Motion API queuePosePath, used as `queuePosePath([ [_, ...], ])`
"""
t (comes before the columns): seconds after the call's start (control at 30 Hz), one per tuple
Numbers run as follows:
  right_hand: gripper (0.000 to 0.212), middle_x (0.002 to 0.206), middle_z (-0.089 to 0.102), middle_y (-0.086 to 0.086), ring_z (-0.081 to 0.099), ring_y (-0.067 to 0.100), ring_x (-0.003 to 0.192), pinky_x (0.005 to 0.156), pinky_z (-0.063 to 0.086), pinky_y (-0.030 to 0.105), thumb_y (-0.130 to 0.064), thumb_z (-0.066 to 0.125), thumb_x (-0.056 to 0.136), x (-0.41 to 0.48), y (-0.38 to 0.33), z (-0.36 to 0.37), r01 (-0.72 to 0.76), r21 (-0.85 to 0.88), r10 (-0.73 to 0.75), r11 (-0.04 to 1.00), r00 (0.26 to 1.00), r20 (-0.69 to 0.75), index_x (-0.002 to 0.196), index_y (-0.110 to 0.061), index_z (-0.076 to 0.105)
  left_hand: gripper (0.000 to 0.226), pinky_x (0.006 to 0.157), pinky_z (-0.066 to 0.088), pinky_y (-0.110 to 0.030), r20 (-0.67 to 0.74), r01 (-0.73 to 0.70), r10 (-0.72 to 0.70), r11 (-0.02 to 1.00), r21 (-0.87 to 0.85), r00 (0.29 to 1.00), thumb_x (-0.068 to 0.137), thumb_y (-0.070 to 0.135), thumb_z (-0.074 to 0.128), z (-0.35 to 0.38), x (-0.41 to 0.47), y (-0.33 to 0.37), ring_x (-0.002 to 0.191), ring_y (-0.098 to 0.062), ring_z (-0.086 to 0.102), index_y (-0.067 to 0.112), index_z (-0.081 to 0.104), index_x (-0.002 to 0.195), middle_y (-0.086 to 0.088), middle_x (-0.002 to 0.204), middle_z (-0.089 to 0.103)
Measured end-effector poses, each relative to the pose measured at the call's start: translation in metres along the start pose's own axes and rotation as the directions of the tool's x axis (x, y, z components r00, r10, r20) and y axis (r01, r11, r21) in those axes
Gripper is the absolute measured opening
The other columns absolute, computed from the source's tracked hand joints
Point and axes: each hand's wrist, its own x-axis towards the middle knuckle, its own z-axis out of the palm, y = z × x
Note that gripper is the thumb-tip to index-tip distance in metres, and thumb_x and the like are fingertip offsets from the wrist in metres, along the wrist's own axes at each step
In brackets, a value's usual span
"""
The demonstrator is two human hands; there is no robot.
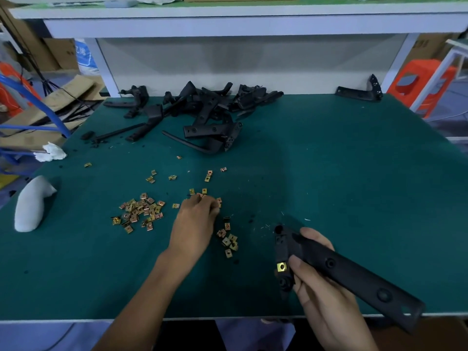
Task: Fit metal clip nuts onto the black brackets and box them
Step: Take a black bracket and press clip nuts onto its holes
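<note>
Grips black bracket (354, 274) in right hand (326, 300), one nut (281, 267) fitted; touches loose nuts (204, 191) with left hand (195, 221), pinch unclear.

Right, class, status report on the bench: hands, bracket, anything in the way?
Left hand over loose clip nuts, grip unclear. Right hand grips bracket, one nut fitted. Spare brackets behind, clear of hands.
</note>
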Motion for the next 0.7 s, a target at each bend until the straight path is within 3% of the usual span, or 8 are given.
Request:
queuePosePath([
  [0.1, 0.050, 0.118, 0.073, 0.009, 0.071, 0.016, 0.106, 0.080, 0.056, 0.020, -0.010, 0.076, 0.070, -0.001, -0.005, 0.004, 0.011, 0.018, -0.012, 1.000, 0.999, 0.047, 0.117, -0.024, 0.070, 0.019, 0.071, 0.046, -0.037, -0.021, 0.050, -0.053, 0.992, -0.120, 0.998, 0.104, 0.026, 0.049, -0.006, 0.003, 0.001, 0.086, -0.024, 0.059, 0.014, 0.063, 0.103, -0.003, 0.092, 0.064],
  [0.2, 0.050, 0.121, 0.071, 0.015, 0.071, 0.022, 0.107, 0.082, 0.058, 0.025, -0.010, 0.075, 0.070, 0.000, -0.005, 0.005, 0.005, 0.021, -0.006, 1.000, 0.999, 0.042, 0.119, -0.020, 0.068, 0.011, 0.067, 0.048, -0.024, 0.009, 0.129, -0.134, 0.937, -0.326, 0.991, 0.104, 0.025, 0.049, -0.014, -0.001, 0.000, 0.078, -0.007, 0.064, 0.024, 0.061, 0.104, 0.009, 0.086, 0.068],
  [0.33, 0.049, 0.118, 0.070, 0.013, 0.070, 0.020, 0.100, 0.081, 0.058, 0.025, -0.008, 0.073, 0.074, 0.003, -0.004, 0.006, 0.008, 0.014, -0.009, 1.000, 0.999, 0.046, 0.121, -0.020, 0.066, 0.021, 0.075, 0.056, -0.021, 0.085, 0.224, -0.221, 0.745, -0.629, 0.972, 0.103, 0.009, 0.050, -0.020, -0.003, -0.002, 0.080, -0.004, 0.068, 0.019, 0.069, 0.105, 0.005, 0.092, 0.072],
  [0.47, 0.051, 0.125, 0.068, 0.018, 0.069, 0.025, 0.111, 0.087, 0.057, 0.028, -0.010, 0.074, 0.074, 0.005, -0.002, 0.009, -0.002, 0.020, 0.001, 1.000, 0.997, 0.074, 0.123, -0.019, 0.064, 0.018, 0.069, 0.056, -0.019, 0.165, 0.291, -0.256, 0.609, -0.738, 0.952, 0.103, 0.009, 0.052, -0.022, -0.003, -0.002, 0.077, -0.005, 0.069, 0.020, 0.066, 0.100, 0.001, 0.087, 0.074],
  [0.57, 0.047, 0.123, 0.068, 0.019, 0.069, 0.026, 0.109, 0.087, 0.058, 0.029, -0.007, 0.072, 0.076, 0.005, -0.002, 0.008, -0.002, 0.024, 0.000, 1.000, 0.997, 0.078, 0.121, -0.018, 0.064, 0.010, 0.068, 0.055, -0.019, 0.136, 0.291, -0.271, 0.690, -0.663, 0.953, 0.102, 0.019, 0.055, -0.021, 0.000, -0.006, 0.079, -0.007, 0.067, 0.023, 0.064, 0.103, 0.003, 0.089, 0.072],
  [0.67, 0.044, 0.117, 0.069, 0.016, 0.070, 0.021, 0.101, 0.082, 0.058, 0.026, -0.004, 0.069, 0.079, 0.003, -0.002, 0.006, 0.003, 0.024, -0.005, 1.000, 0.997, 0.076, 0.121, -0.018, 0.065, 0.014, 0.072, 0.054, -0.035, 0.081, 0.272, -0.275, 0.782, -0.562, 0.958, 0.099, 0.037, 0.059, -0.019, 0.004, -0.012, 0.081, -0.019, 0.065, 0.024, 0.063, 0.102, -0.005, 0.091, 0.067],
  [0.7, 0.044, 0.117, 0.070, 0.015, 0.070, 0.021, 0.100, 0.082, 0.058, 0.027, -0.005, 0.069, 0.080, 0.003, -0.003, 0.006, 0.003, 0.023, -0.005, 1.000, 0.997, 0.077, 0.121, -0.018, 0.064, 0.013, 0.070, 0.052, -0.035, 0.063, 0.256, -0.265, 0.797, -0.547, 0.962, 0.098, 0.039, 0.061, -0.019, 0.006, -0.012, 0.077, -0.019, 0.064, 0.026, 0.064, 0.099, -0.004, 0.087, 0.066],
])
